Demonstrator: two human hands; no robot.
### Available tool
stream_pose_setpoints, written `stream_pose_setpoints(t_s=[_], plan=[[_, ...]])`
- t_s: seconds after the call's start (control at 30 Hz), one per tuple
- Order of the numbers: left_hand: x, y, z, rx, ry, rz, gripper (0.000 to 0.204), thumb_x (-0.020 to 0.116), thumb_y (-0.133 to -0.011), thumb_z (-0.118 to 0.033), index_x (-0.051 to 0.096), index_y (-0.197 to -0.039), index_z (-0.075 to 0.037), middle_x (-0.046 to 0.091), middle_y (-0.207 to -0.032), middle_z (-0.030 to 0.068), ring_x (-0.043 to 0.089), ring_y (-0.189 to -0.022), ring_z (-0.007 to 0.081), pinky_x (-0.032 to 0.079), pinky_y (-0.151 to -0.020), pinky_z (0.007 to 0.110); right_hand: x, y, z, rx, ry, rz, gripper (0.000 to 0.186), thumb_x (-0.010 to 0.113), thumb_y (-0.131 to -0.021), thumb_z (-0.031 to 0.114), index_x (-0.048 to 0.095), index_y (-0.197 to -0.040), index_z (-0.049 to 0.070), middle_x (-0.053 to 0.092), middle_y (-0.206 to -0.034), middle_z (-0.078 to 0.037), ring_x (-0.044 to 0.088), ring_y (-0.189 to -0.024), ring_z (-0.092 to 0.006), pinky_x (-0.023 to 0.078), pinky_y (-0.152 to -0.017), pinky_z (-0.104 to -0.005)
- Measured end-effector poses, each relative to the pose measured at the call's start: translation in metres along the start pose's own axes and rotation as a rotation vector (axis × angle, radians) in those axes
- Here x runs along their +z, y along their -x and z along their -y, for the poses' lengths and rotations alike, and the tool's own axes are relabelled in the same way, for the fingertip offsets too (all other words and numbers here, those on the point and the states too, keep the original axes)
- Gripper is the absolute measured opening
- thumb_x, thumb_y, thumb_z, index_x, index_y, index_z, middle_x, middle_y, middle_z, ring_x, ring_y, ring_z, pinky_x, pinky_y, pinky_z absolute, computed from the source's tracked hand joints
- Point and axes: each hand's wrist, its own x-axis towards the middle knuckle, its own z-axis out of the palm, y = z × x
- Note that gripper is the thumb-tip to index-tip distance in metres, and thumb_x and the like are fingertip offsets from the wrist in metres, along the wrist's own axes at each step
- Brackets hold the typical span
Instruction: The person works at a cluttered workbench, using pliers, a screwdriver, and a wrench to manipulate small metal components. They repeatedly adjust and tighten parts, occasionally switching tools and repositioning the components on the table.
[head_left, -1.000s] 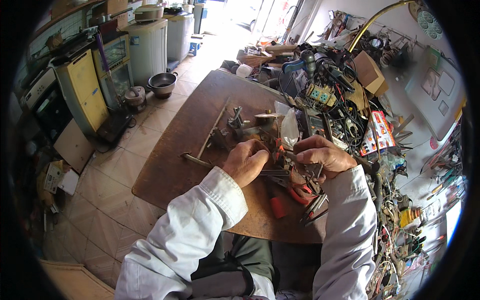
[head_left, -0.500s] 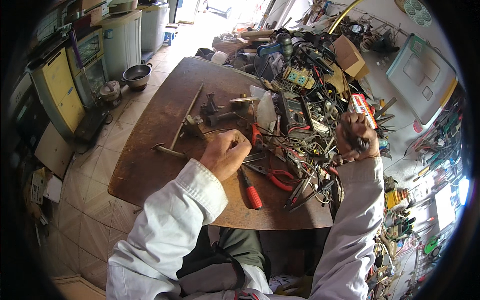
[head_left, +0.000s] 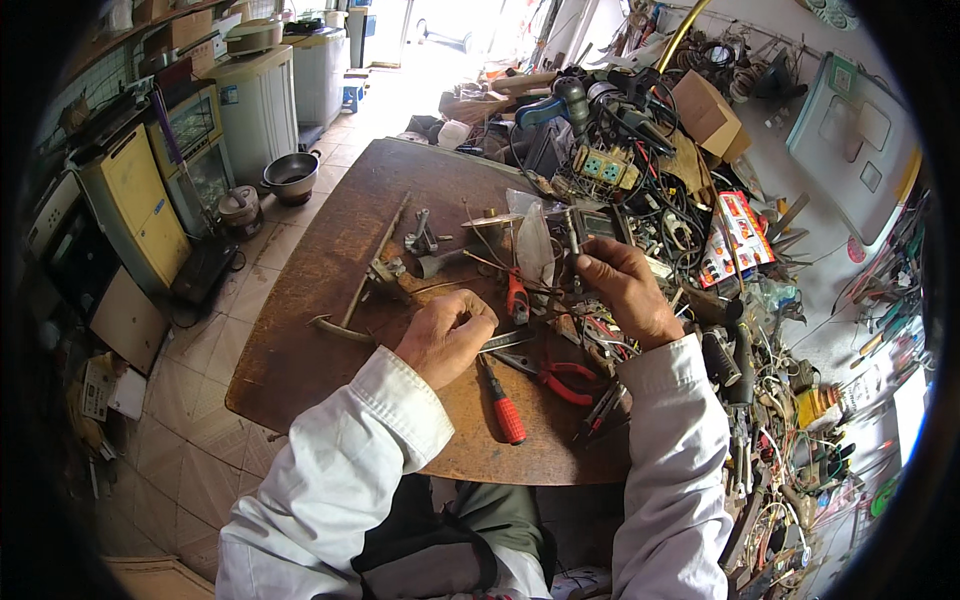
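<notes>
A slim metal piece [head_left: 573, 236] is held roughly upright just right of the frame's centre, above the cluttered side of the table. It is pinched between thumb and fingertips of the right hand [head_left: 638, 292], with a length left showing above the grip. From its thin, greyish, straight look, it is judged to be light and stiff, unlikely to be bent or broken by finger pressure, though it could be rolled or slipped if its surface is oily. It would best be gripped around the middle of its shank, with the end left free.

The left hand [head_left: 447, 338] is placed near the centre, its thumb and fingers drawn closely together; whether anything is held in them cannot be told. Just right of it, a flat metal tool [head_left: 508, 340] is seen, with red-handled pliers [head_left: 568, 384] beyond and a red screwdriver [head_left: 507, 410] below.

Above the hands, a clear plastic bag [head_left: 534, 250] is seen beside the metal piece. To the left, a hammer [head_left: 344, 330] is laid on the wooden table [head_left: 300, 345]. Tangled cables and a cardboard box [head_left: 710, 112] are heaped at upper right.
</notes>
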Motion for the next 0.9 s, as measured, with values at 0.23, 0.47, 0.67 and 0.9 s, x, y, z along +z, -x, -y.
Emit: stream_pose_setpoints(t_s=[0.23, 0.47, 0.67, 0.9], plan=[[0.002, 0.0, 0.004, -0.026, 0.141, 0.09, 0.023, 0.059, -0.089, -0.018, 0.069, -0.098, 0.001, 0.068, -0.083, 0.0045, 0.061, -0.081, 0.0113, 0.049, -0.074, 0.029, 0.003, 0.009, -0.032, -0.03, -0.083, -0.07, 0.022, 0.067, -0.101, 0.019, 0.068, -0.108, -0.002, 0.067, -0.093, -0.001, 0.056, -0.087, -0.0078, 0.046, -0.078, -0.0263], [0.001, 0.007, -0.012, 0.022, 0.244, 0.25, 0.024, 0.065, -0.09, -0.011, 0.067, -0.109, 0.002, 0.058, -0.078, -0.0015, 0.046, -0.063, 0.0029, 0.034, -0.053, 0.021, 0.018, 0.021, -0.037, -0.164, 0.145, -0.288, 0.021, 0.071, -0.098, 0.015, 0.072, -0.104, -0.005, 0.07, -0.08, -0.004, 0.058, -0.071, -0.0085, 0.049, -0.065, -0.0278], [0.001, 0.011, -0.017, 0.194, 0.078, 0.223, 0.029, 0.07, -0.092, -0.016, 0.071, -0.115, 0.002, 0.07, -0.095, 0.0028, 0.061, -0.087, 0.0083, 0.049, -0.079, 0.025, 0.028, 0.027, -0.039, -0.2, 0.341, -0.502, 0.02, 0.074, -0.092, 0.015, 0.074, -0.098, -0.003, 0.072, -0.078, -0.018, 0.067, -0.066, -0.0217, 0.051, -0.063, -0.0334], [0.002, 0.013, -0.016, 0.07, 0.189, 0.272, 0.039, 0.067, -0.096, -0.021, 0.066, -0.126, 0.003, 0.068, -0.093, 0.0029, 0.06, -0.08, 0.008, 0.047, -0.07, 0.022, 0.024, 0.037, -0.032, -0.046, 0.502, -0.416, 0.022, 0.074, -0.09, 0.019, 0.075, -0.091, -0.002, 0.069, -0.072, -0.021, 0.068, -0.064, -0.0388, 0.052, -0.06, -0.0406]])
